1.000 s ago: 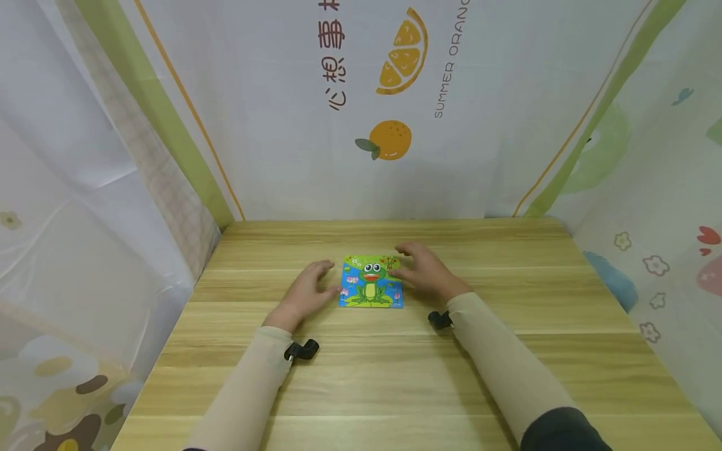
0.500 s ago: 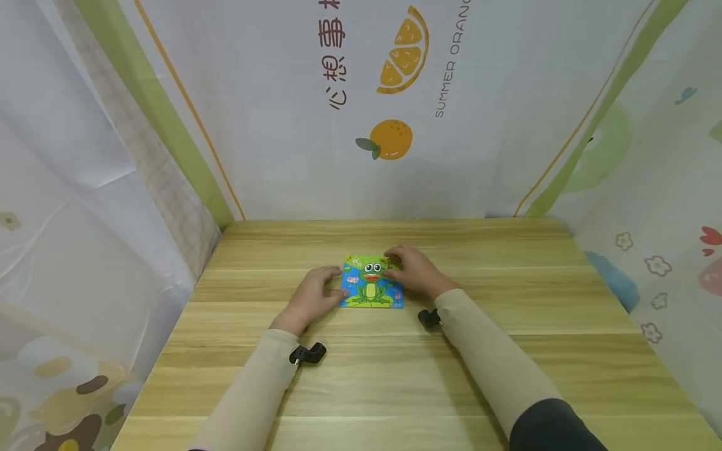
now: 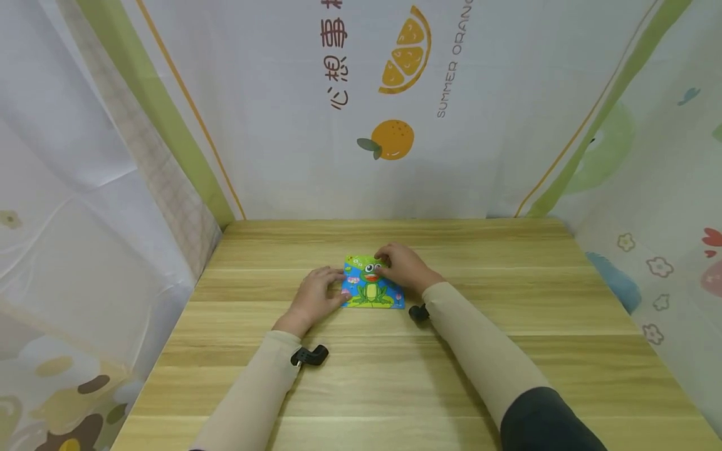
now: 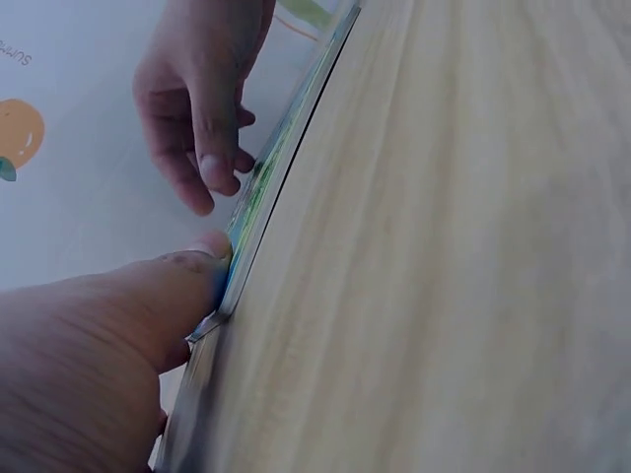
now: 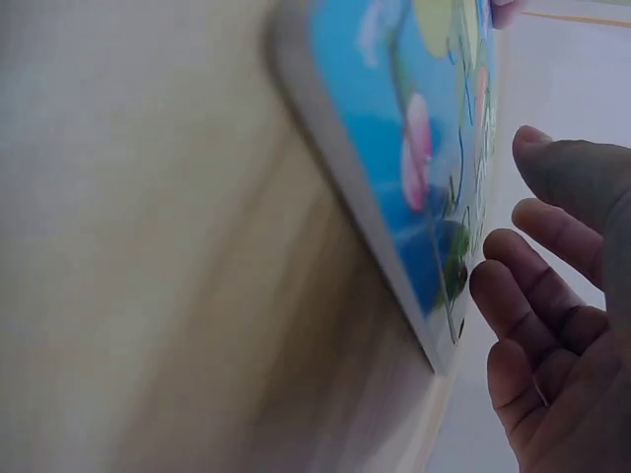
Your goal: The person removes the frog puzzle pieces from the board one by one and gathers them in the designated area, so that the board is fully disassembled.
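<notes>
A square frog board [image 3: 370, 291] lies flat on the wooden table [image 3: 361, 369], between the two hands and directly in front of the person, its green frog sitting upright as seen from the near side. The left hand [image 3: 316, 295] is at the board's left side, loosely spread: the thumb rests on top at the near-left corner, and the fingertips reach the left edge higher up without curling round it. The right hand [image 3: 407, 267] is over the far-right part of the board, covering that corner in the head view (one of the frog's eyes is partly tucked behind it). Its fingers are softly bent, with a clear gap between thumb and fingers and nothing held; in both wrist views it hangs just above the printed surface. The board's grey edge shows close up in the right wrist view, beside blue water and a pink bud. Both forearms wear beige sleeves [image 3: 251, 388], each with a small black camera [image 3: 311, 356] at the wrist. Behind the table hangs a white cloth [image 3: 276, 125] printed with an orange [image 3: 393, 139] and an orange slice [image 3: 406, 53].
</notes>
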Available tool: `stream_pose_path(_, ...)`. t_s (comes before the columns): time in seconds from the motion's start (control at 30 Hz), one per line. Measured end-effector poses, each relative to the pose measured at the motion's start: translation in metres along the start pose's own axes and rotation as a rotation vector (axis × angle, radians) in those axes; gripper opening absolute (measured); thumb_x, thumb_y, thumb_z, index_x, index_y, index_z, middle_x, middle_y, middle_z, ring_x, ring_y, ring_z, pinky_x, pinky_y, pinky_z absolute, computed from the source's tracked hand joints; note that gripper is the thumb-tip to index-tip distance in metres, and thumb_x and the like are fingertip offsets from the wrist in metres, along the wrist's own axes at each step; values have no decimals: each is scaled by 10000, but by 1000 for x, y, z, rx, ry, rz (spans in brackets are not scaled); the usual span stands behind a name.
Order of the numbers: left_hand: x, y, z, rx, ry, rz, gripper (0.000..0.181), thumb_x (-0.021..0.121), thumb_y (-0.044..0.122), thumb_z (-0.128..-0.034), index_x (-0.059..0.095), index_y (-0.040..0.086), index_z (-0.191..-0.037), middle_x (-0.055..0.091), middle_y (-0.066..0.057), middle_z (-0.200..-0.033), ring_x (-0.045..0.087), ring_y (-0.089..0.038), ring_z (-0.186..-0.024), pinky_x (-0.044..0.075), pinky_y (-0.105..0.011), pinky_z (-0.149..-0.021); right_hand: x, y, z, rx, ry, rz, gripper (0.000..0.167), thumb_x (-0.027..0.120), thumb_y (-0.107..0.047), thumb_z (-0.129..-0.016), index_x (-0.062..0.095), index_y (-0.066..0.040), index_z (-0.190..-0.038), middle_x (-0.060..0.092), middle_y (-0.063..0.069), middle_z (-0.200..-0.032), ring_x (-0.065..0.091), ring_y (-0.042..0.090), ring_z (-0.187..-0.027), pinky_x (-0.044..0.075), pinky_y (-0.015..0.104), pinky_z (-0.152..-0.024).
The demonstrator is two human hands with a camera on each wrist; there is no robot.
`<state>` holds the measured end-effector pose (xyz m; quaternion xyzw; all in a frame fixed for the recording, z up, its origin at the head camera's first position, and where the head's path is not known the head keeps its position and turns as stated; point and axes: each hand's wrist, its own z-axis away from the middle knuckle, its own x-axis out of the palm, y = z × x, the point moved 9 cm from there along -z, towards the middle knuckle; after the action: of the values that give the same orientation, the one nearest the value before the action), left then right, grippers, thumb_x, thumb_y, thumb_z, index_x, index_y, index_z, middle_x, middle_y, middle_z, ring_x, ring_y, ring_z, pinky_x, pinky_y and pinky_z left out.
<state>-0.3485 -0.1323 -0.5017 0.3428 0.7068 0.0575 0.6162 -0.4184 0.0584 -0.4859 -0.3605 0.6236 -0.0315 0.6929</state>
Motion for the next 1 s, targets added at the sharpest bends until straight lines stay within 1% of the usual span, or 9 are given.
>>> stream_pose_path(0.13,1,0,2,-4,-13,-2,494,806,374,-940,708,97,-1337,594,-51,-1501,437,-360,-1462,326,-603,-1217,5,-5,-8,-13,-15,18,337,782,-269,-971,739,-62,-1233,680,20,-1060,624,194,-981,571,386,-914)
stream_pose_path(0.3,2,3,3,20,-20,26,477,805,341,-948,710,77,-1334,583,-62,-1509,464,-325,-1445,349,-565,-1217,14,-10,-18,-41,-49,59,332,763,-286,-985,746,-57,-1224,674,15,-1030,620,174,-941,575,355,-870)
stream_pose_path(0.4,4,4,3,23,-38,39,457,784,332,-968,704,93,-1349,562,-60,-1526,459,-315,-1446,360,-537,-1219,17,-13,-22,-61,-54,91,332,764,-290,-984,747,-60,-1223,661,10,-1013,612,162,-921,572,335,-846)
stream_pose_path(0.5,7,4,3,21,-59,56,444,762,327,-987,693,114,-1371,538,-60,-1546,445,-312,-1457,363,-528,-1221,19,-15,-25,-66,-55,112,327,769,-288,-978,748,-68,-1219,654,9,-1012,608,160,-923,569,332,-848)
stream_pose_path(0.6,8,3,3,21,-69,68,443,748,328,-997,682,131,-1389,519,-53,-1562,430,-307,-1468,358,-530,-1223,20,-18,-26,-56,-61,124,327,769,-278,-975,738,-70,-1225,650,25,-1024,609,175,-934,568,348,-858)
stream_pose_path(0.67,8,3,3,26,-65,68,445,746,326,-999,678,131,-1394,518,-53,-1562,429,-311,-1467,361,-540,-1219,21,-20,-27,-48,-71,135,333,767,-275,-977,727,-70,-1237,646,31,-1033,609,178,-942,567,348,-864)
stream_pose_path(0.87,9,3,3,21,-77,52,461,730,349,-1009,667,131,-1411,514,-45,-1563,425,-302,-1469,364,-527,-1220,27,-21,-32,-9,-129,149,361,757,-276,-991,700,-60,-1275,620,28,-1010,591,169,-907,549,310,-808)
stream_pose_path(1.0,9,5,4,20,-84,54,467,727,347,-1011,665,123,-1416,510,-41,-1568,424,-301,-1472,364,-527,-1221,28,-18,-34,30,-160,107,377,764,-267,-987,687,-47,-1283,624,21,-988,591,164,-884,545,303,-793)
